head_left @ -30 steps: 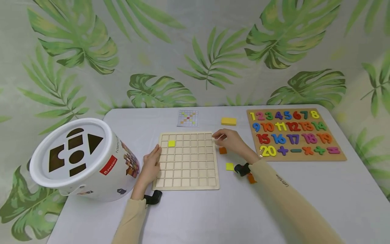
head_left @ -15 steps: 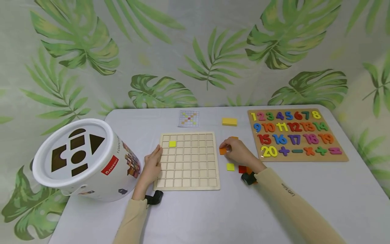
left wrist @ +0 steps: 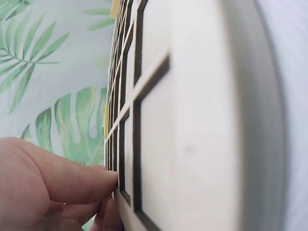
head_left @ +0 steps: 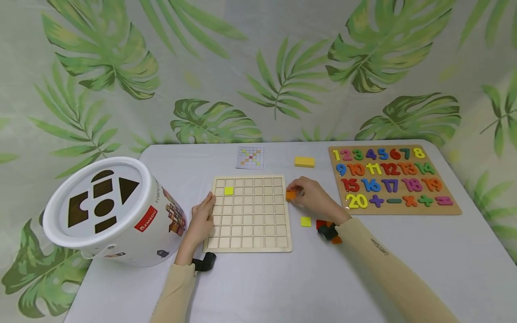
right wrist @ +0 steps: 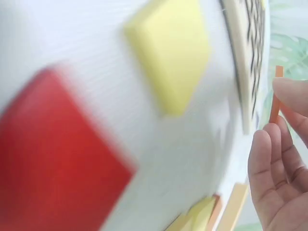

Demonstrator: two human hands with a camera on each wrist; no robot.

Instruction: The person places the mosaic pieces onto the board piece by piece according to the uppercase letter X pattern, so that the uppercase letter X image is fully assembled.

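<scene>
A light wooden grid board (head_left: 253,220) lies flat on the table, with a yellow-green square tile (head_left: 229,191) in an upper-left cell. My left hand (head_left: 200,218) holds the board's left edge; in the left wrist view the thumb (left wrist: 82,183) touches the rim and the other fingertips are partly hidden. Just off the board's upper right side, my right hand (head_left: 311,197) pinches an orange tile (head_left: 290,195), seen edge-on between thumb and fingers in the right wrist view. Below that hand lie a yellow tile (head_left: 305,221), a red tile (head_left: 321,224) and an orange tile (head_left: 336,240).
Behind the board lies a small coloured-grid card (head_left: 250,157), with a yellow block (head_left: 304,162) to its right. A number puzzle board (head_left: 387,211) occupies the right side. On the left stands a large white bucket (head_left: 125,246) with shaped holes in its lid.
My right hand moved from beside the board's upper right corner to the orange tile, took hold of it and brought it slightly up and left. The left hand stays at the board's edge.
</scene>
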